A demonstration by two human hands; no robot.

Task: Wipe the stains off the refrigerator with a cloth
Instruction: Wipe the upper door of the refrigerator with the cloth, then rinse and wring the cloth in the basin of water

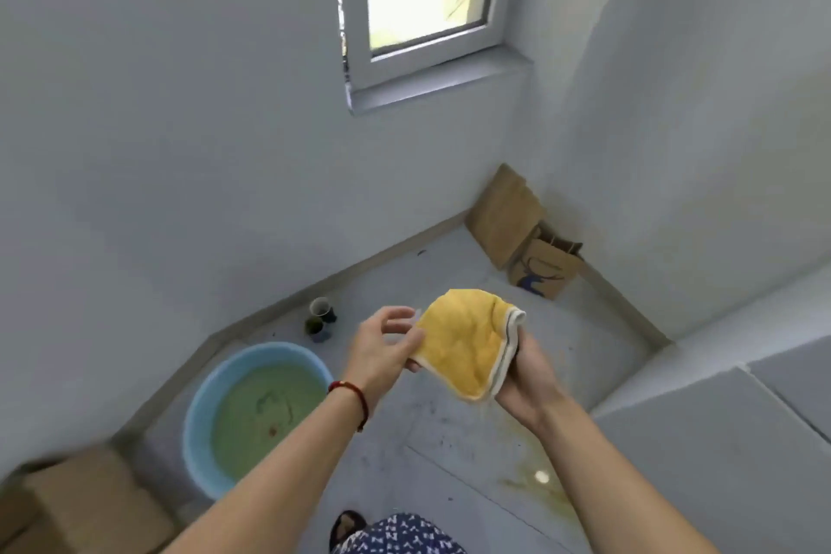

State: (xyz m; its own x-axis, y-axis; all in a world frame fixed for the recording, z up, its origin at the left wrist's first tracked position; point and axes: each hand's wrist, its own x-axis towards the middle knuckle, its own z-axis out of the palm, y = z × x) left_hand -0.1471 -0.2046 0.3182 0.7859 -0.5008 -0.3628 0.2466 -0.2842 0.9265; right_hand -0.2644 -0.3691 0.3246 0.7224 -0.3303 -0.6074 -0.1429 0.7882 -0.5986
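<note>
Cloth (467,340) hides right hand (524,378) grip; left hand (382,351) pinches edge.

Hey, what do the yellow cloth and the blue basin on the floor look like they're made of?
Cloth: soft woven or terry-like fabric, matte, going by its limp folds and pale stitched edge. Basin: probably plastic, judging by its smooth, even light-blue rim; it holds cloudy green water.
</note>
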